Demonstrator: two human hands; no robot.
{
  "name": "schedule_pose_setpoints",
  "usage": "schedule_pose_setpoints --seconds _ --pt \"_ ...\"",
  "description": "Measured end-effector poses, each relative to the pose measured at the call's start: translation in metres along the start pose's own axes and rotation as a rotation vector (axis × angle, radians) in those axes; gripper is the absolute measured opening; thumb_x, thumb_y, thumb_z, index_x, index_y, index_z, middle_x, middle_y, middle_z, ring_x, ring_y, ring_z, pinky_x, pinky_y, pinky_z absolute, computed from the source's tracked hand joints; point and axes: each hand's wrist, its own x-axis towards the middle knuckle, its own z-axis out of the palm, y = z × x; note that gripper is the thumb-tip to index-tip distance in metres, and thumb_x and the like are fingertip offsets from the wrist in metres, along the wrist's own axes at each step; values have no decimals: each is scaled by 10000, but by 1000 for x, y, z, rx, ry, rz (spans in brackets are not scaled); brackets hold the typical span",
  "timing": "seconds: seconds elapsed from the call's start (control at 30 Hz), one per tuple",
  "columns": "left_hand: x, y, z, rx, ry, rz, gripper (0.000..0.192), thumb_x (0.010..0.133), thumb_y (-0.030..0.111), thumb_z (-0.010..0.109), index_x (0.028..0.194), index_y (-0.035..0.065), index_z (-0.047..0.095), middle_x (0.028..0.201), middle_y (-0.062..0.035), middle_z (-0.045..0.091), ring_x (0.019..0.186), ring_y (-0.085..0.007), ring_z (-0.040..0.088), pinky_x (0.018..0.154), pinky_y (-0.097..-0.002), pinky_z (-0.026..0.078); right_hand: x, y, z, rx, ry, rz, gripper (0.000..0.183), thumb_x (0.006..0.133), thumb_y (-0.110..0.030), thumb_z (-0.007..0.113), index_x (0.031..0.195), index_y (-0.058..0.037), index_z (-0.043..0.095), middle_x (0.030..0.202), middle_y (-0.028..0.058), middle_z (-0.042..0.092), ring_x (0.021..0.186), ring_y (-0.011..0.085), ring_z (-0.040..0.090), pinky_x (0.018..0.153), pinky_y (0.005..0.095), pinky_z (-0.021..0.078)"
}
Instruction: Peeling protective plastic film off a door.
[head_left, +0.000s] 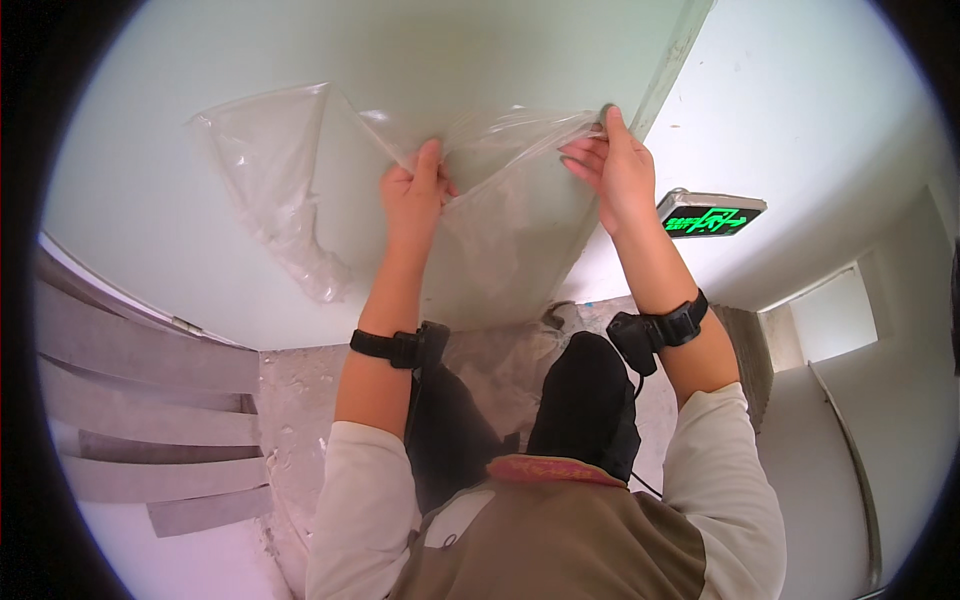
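Note:
A crumpled clear plastic sheet (266, 180), possibly a bag, is spread before me against a pale green wall (450, 52). My left hand (416, 184) pinches its upper edge between thumb and curled fingers near the middle. At the sheet's right end, my right hand (626, 165) grips a corner with the thumb up and the other fingers partly spread. Between the two hands the film is drawn into tight folds. One portion hangs loose to the left of my left hand, and another drops below both hands towards the floor.
A lit green exit sign (711, 215) juts out from the white wall by my right forearm. Grey stair steps (150, 382) lie at the left. A rail or pipe (847, 450) runs along the right wall. Black strapped devices (405, 346) sit on my forearms, one with a cable.

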Motion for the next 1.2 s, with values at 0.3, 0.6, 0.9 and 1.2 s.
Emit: schedule_pose_setpoints --seconds 0.3,0.6,0.9,1.2 --pt "0 2 -2 47 -46 28 373 874 271 493 558 84 427 464 20 345 415 -79 319 468 -250 382 -2 35 9 146 7 -205 285 913 -267 384 742 -50 454 606 44 475 599 165 524 628 303 484" --pt "-10 10 -8 10 -71 -36 375 865 249 497 541 74 426 459 22 359 402 -69 324 430 -240 348 -16 30 14 139 55 -106 365 905 -346 372 830 -13 500 717 86 539 667 173 535 658 308 461" --pt "-15 13 -4 30 -64 -126 346 875 251 480 571 104 401 464 17 327 429 -88 302 495 -265 364 -3 26 40 183 114 -107 321 903 -287 393 695 -49 452 648 58 508 576 142 493 517 260 407" --pt "-41 5 -8 7 -85 -194 386 880 237 466 527 116 369 429 23 314 397 -84 271 459 -255 331 -22 56 37 212 153 -175 304 910 -244 377 660 -72 393 540 -10 357 458 97 352 428 254 335"
